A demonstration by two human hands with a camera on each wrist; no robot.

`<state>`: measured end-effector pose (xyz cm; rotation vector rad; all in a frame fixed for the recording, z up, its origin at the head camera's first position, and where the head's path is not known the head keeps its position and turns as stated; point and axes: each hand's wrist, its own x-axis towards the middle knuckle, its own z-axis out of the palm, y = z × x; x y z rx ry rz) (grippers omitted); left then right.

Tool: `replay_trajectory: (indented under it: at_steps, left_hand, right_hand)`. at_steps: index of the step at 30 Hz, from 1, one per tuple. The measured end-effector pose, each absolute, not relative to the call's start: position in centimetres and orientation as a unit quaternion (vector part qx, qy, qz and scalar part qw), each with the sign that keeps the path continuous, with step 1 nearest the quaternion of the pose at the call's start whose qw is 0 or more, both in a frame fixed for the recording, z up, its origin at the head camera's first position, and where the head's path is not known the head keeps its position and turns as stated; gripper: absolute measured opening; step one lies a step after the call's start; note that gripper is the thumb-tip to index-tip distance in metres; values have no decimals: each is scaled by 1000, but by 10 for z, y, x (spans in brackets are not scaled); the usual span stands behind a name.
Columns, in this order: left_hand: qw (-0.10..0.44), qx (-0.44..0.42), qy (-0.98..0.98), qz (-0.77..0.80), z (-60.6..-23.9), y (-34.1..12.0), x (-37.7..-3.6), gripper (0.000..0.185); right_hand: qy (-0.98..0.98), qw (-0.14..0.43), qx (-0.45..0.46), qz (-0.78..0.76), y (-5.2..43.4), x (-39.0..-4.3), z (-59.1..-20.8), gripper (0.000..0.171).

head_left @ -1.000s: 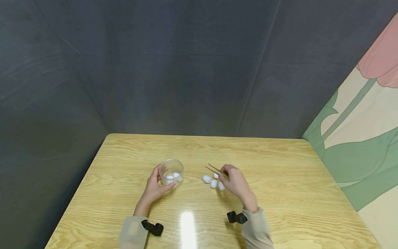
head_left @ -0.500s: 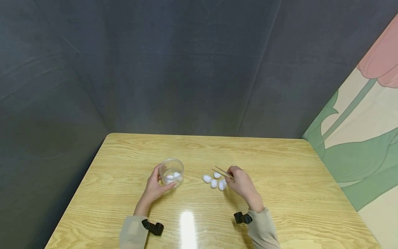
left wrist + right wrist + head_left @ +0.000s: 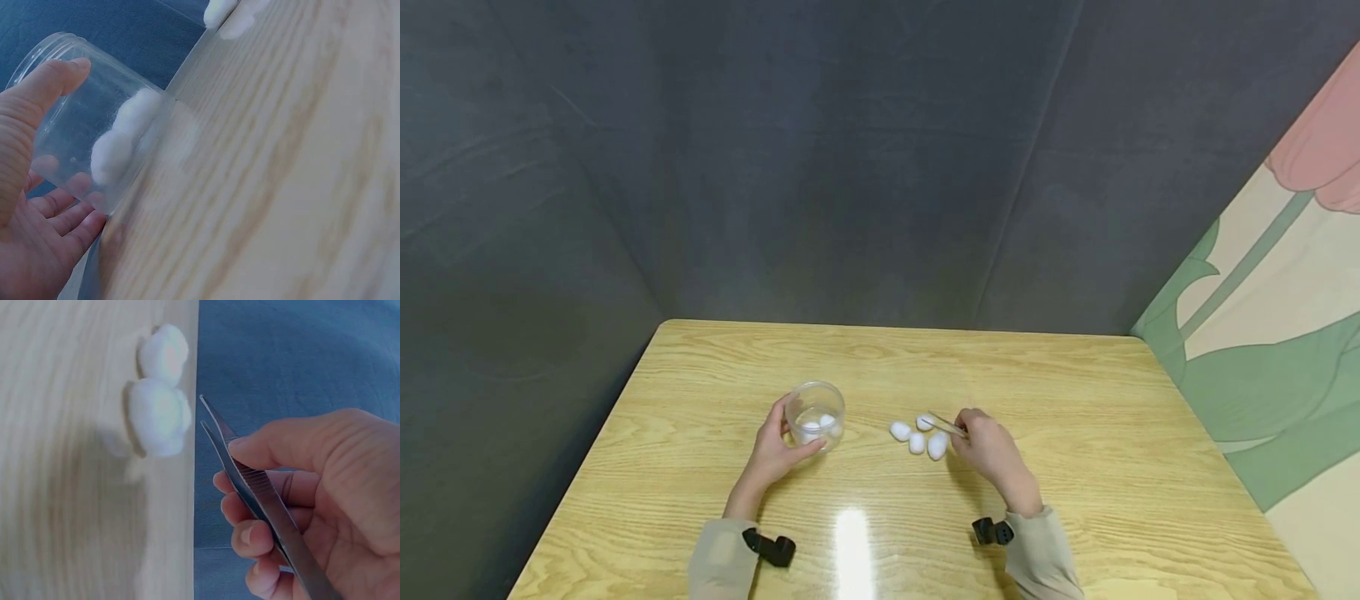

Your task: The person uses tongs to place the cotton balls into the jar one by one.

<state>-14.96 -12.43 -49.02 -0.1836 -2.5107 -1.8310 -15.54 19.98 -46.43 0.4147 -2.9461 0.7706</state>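
My left hand [image 3: 772, 451] [image 3: 31, 206] curls round a clear plastic cup [image 3: 815, 414] [image 3: 87, 134] that stands on the wooden table [image 3: 1075, 392]; two or three white cotton balls [image 3: 817, 424] [image 3: 122, 140] lie inside it. My right hand [image 3: 988, 450] [image 3: 312, 494] pinches metal tweezers [image 3: 947, 425] [image 3: 250, 487], whose tips point left at a cluster of several white cotton balls [image 3: 917, 435] [image 3: 159, 415] on the table. The tips hover just beside the cluster and hold nothing.
The table has a dark grey fabric backdrop [image 3: 820, 167] behind and left, and a flower-painted panel [image 3: 1270, 317] on the right. A black strap mount sits on each wrist [image 3: 767, 547] [image 3: 991, 531]. A glare spot [image 3: 853, 550] lies near the front edge.
My right hand has drawn back to the right and lowered the tweezers, uncovering the cotton balls on the table. The left hand and cup have stayed in place.
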Motion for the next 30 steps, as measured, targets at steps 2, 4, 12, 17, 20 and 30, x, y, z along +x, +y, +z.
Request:
replay_trajectory:
  at_steps: [2,4,12,17,20,30]
  left_hand:
    - [13,-59,-805,-590,-490,-124,-149,82]
    - [13,-58,-804,-591,-490,-124,-149,82]
    - [11,-57,-808,-587,-491,-125,-149,83]
    - [8,-55,-807,-587,-490,-125,-149,83]
    - [8,-56,-806,-589,-490,-125,-149,82]
    - [13,-61,-806,-588,-490,-125,-149,83]
  right_hand:
    - [-959,32,132,251,200,-155,-466,8]
    - [-958,27,130,253,200,-155,-467,9]
    - [-961,14,125,247,199,-156,-472,8]
    - [-963,14,127,239,198,-157,-476,9]
    - [-963,17,129,234,198,-158,-478,10]
    - [-966,49,139,212,197,-159,-480,18]
